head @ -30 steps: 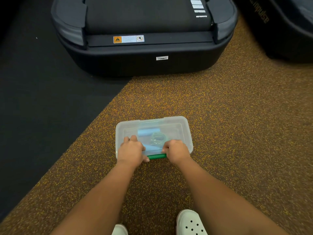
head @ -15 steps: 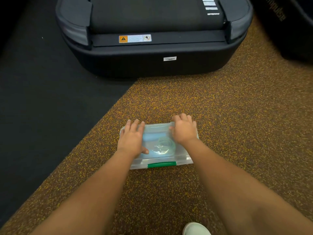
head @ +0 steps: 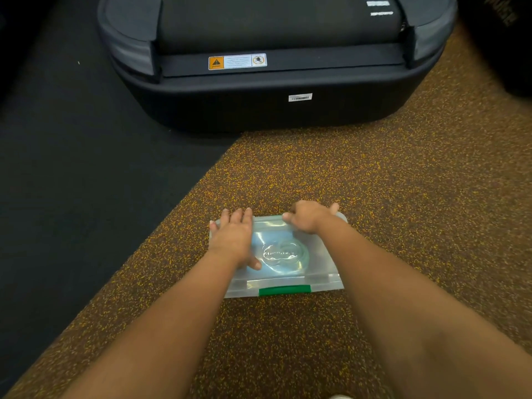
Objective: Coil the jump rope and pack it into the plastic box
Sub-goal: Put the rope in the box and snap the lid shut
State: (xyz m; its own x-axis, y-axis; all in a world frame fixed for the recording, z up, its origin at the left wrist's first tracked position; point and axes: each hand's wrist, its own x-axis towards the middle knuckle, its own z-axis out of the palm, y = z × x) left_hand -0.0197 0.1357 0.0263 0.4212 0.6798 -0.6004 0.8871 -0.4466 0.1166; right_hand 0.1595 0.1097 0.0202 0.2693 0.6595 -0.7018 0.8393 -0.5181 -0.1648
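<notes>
The rope (head: 299, 251) lay coiled inside the box (head: 328, 282), visible through the translucent lid (head: 276, 228). The box sat on the floor (head: 374, 197) in the lower centre of the frame, lid in place, with a green latch (head: 284, 290) on its near edge. The left hand (head: 233, 237) lay flat on the left part of the lid, fingers straight and reaching the far edge, thumb spread toward the centre. The right hand (head: 309, 217) was at the far right edge of the lid, fingers curled over that edge and grasping it. The floor was brown with yellow flecks; a black mat (head: 86, 182) covered the left of the frame. A black machine (head: 273, 110) filled the upper centre, carrying a warning label (head: 237, 61) and a barcode sticker (head: 300, 97).
</notes>
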